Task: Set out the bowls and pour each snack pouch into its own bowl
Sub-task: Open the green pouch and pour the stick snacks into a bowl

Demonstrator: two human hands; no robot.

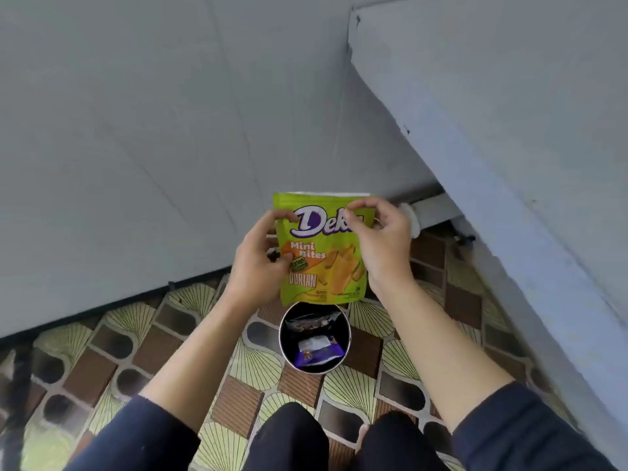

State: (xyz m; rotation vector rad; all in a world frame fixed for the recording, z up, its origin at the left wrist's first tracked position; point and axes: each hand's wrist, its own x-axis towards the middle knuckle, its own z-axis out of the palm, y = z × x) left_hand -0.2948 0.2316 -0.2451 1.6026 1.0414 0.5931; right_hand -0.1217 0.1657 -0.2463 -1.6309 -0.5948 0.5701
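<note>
Up top, a big grey wall (pixel 153 130) fills most of the view, and a second grey wall (pixel 509 164) slants down on the right. Below them lies a floor mat (pixel 190 338) with brown squares, dark ovals and pale green fan shapes. Two bare forearms reach out over it from dark blue sleeves (pixel 136 436). Dark trouser knees (pixel 292 436) show at the bottom edge.

Between the arms stands a round bin (pixel 314 338) with a shiny rim. Inside it are crumpled wrappers (pixel 316 351), one purple and one clear.

Just above the bin, a green snack pouch (pixel 323 253) is held upright. It says "Mini Bites" and "Durian" on the front. The left hand (pixel 258 263) holds the pouch by its left side, with fingers curled on the edge. The right hand (pixel 380 239) pinches the top right part of the pouch, thumb and fingers close together. Both hands are closed on the pouch.

A small white round thing (pixel 411 219) peeks out behind the right hand, too hidden to tell what it is.
</note>
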